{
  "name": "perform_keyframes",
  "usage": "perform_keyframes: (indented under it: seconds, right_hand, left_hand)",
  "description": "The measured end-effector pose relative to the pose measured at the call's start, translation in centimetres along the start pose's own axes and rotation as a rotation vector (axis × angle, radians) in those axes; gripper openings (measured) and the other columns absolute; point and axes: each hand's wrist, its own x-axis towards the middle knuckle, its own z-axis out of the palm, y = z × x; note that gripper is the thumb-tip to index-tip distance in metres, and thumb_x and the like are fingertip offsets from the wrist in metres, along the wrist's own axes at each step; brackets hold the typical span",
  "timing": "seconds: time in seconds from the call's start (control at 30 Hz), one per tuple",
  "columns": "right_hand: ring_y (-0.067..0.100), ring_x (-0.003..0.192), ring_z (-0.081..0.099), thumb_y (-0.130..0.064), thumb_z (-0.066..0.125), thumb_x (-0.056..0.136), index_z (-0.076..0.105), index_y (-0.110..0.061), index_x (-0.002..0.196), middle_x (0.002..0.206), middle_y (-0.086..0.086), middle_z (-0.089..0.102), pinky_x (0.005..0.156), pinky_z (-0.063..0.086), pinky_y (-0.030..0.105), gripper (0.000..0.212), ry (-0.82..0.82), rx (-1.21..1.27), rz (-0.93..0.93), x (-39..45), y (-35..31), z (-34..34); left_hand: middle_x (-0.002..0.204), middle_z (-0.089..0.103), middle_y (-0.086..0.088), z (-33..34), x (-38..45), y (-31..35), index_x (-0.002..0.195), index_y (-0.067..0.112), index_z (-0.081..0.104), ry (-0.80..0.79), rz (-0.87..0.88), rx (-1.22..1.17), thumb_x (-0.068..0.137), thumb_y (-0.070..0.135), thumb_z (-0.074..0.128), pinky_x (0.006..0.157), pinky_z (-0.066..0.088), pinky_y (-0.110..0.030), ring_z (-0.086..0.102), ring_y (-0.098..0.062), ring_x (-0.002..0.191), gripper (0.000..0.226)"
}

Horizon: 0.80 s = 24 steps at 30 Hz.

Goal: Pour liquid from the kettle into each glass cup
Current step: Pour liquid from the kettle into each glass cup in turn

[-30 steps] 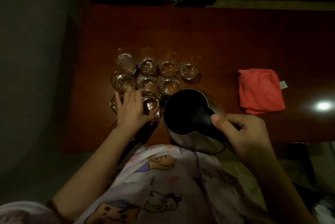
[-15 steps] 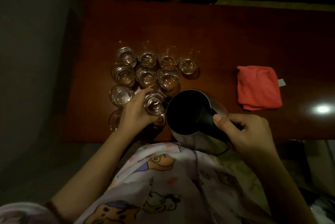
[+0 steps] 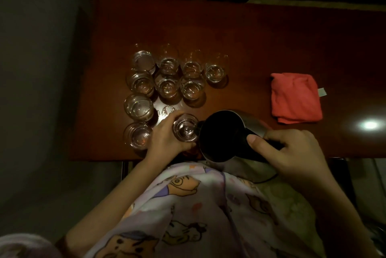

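The big red-brown surface (image 3: 271,38) holds it all. The kettle (image 3: 221,134) is the landmark: shiny metal, open top, dark inside, tipped w/ its spout to the left. The right hand (image 3: 286,153) grips the kettle's black handle, thumb on top. A folded red cloth (image 3: 295,96) lies well off to the kettle's right. Nine other glass cups (image 3: 167,82) stand in rows beyond & left of the kettle, most w/ some water in them. The left hand (image 3: 167,138) grips one small cup (image 3: 186,130), held right at the spout. Could go wrong: the kettle tips too fast, so water misses the little cup & spills on the surface. The left elbow might also bump nearby cups.
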Motion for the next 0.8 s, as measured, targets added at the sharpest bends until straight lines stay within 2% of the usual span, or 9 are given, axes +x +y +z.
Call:
perform_keyframes:
  seconds: [0.2,0.33,0.4,0.47,0.67,0.73,0.8]
  right_hand:
    - [0.022,0.044,0.043,-0.072,0.032,0.063,0.040,-0.012,0.044,0.038,0.003,0.035,0.048,0.027,0.035,0.064,-0.017,-0.045,0.019,-0.4,0.0,-0.1]
    - [0.019,0.043,0.044,-0.070,0.038,0.068,0.041,-0.015,0.042,0.037,0.002,0.036,0.046,0.024,0.032,0.061,-0.047,-0.077,0.022,-0.3,-0.3,-0.4]
    - [0.018,0.045,0.045,-0.068,0.042,0.077,0.043,-0.015,0.043,0.039,0.002,0.038,0.047,0.025,0.032,0.063,-0.068,-0.109,0.021,-0.3,-0.6,-0.5]
    - [0.019,0.048,0.046,-0.065,0.042,0.076,0.044,-0.014,0.045,0.042,0.002,0.041,0.048,0.027,0.032,0.059,-0.089,-0.137,0.022,-0.3,-1.0,-0.7]
    - [0.019,0.052,0.049,-0.065,0.037,0.072,0.053,-0.013,0.053,0.046,0.000,0.045,0.050,0.029,0.032,0.057,-0.137,-0.170,0.022,-0.5,-1.7,-1.1]
    - [0.020,0.053,0.049,-0.065,0.036,0.072,0.054,-0.014,0.054,0.048,0.000,0.046,0.050,0.030,0.032,0.058,-0.143,-0.182,0.025,-0.5,-1.7,-1.1]
    - [0.020,0.052,0.049,-0.066,0.035,0.071,0.053,-0.015,0.053,0.047,0.000,0.046,0.049,0.029,0.031,0.058,-0.148,-0.185,0.022,-0.6,-1.7,-1.3]
  left_hand:
    - [0.095,0.056,0.029,0.3,-0.2,0.0,0.115,0.024,0.054,-0.010,0.023,-0.008,0.051,0.014,0.088,0.075,0.038,-0.001,0.055,0.017,0.090,0.073]
    - [0.095,0.056,0.029,0.5,-0.1,-0.1,0.116,0.020,0.055,-0.014,0.027,-0.011,0.051,0.012,0.088,0.075,0.038,-0.001,0.055,0.016,0.089,0.073]
    - [0.096,0.055,0.028,0.6,-0.1,-0.1,0.117,0.019,0.055,-0.017,0.022,-0.009,0.051,0.013,0.089,0.076,0.038,-0.001,0.056,0.010,0.089,0.074]
    - [0.096,0.055,0.026,0.6,-0.3,-0.1,0.118,0.019,0.055,-0.019,0.015,-0.003,0.051,0.014,0.089,0.077,0.038,0.000,0.056,0.005,0.090,0.075]
    - [0.097,0.051,0.033,0.8,-0.3,-0.2,0.116,0.019,0.055,-0.031,0.005,-0.018,0.050,0.014,0.089,0.076,0.036,0.002,0.051,0.022,0.090,0.074]
    - [0.096,0.051,0.033,0.8,-0.2,-0.2,0.115,0.019,0.055,-0.031,0.008,-0.013,0.050,0.014,0.089,0.076,0.036,0.002,0.051,0.023,0.090,0.074]
    - [0.096,0.051,0.033,0.9,-0.2,-0.1,0.115,0.021,0.055,-0.041,0.015,0.000,0.049,0.015,0.089,0.075,0.036,0.001,0.054,0.016,0.088,0.074]
